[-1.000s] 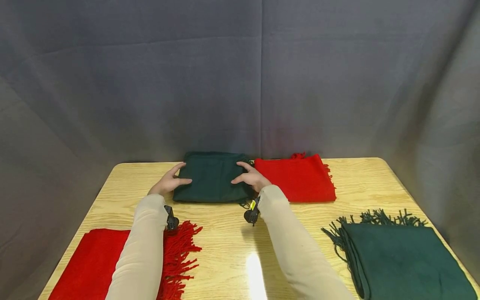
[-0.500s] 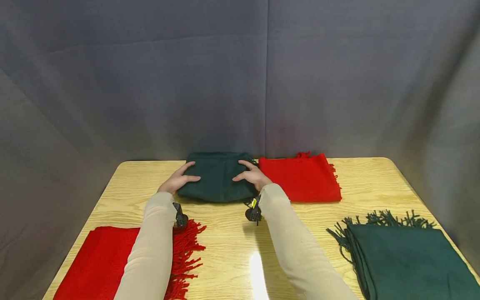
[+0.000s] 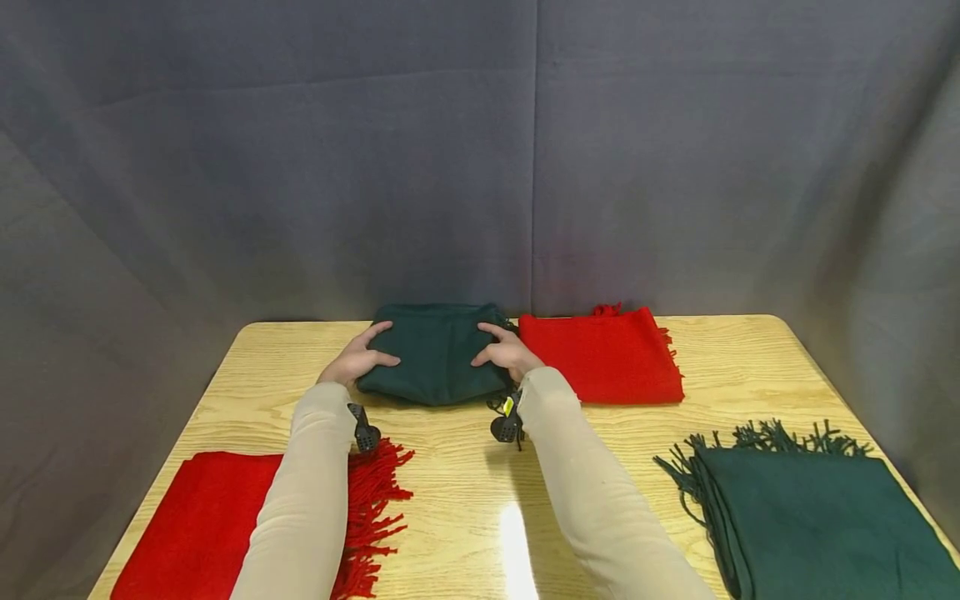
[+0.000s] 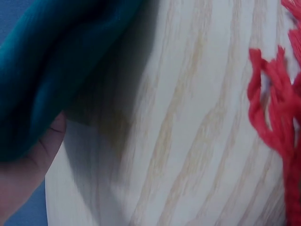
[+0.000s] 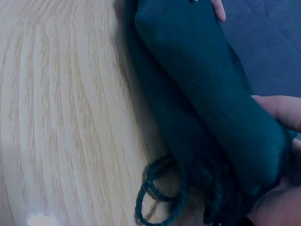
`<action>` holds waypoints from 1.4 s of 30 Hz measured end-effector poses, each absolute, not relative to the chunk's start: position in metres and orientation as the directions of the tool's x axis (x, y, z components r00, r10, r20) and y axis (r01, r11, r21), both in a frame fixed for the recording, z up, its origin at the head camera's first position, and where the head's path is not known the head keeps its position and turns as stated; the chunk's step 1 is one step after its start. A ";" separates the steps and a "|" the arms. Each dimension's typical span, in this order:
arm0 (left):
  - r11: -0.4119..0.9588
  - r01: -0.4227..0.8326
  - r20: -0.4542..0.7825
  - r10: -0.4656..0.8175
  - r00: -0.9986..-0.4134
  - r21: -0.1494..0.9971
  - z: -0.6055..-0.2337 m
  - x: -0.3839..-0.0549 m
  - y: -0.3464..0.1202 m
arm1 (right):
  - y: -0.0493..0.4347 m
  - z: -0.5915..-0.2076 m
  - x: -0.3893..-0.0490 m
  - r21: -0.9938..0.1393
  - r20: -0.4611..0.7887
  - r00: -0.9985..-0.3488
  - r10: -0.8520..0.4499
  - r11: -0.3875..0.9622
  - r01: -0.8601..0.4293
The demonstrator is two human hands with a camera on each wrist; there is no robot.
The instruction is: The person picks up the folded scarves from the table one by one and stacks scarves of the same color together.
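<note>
At the back of the table, before the curtain, the back-left scarf is between the left hand at its left end and the right hand at its right. Just right of it lies the back-right scarf; whether they touch is hard to tell. The front-left scarf lies near left, below the left sleeve; the front-right scarf, near right.
</note>
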State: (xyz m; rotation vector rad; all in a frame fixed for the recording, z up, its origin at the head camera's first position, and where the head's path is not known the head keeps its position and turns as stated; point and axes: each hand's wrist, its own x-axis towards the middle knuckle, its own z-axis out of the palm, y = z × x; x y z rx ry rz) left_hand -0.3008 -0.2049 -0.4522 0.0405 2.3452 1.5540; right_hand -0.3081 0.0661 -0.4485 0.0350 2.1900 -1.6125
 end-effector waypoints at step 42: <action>0.430 0.030 -0.087 0.248 -0.965 0.902 -0.415 -0.295 -0.204 | 0.077 -0.407 -0.315 -0.925 -0.263 -0.926 -0.270 0.342 0.164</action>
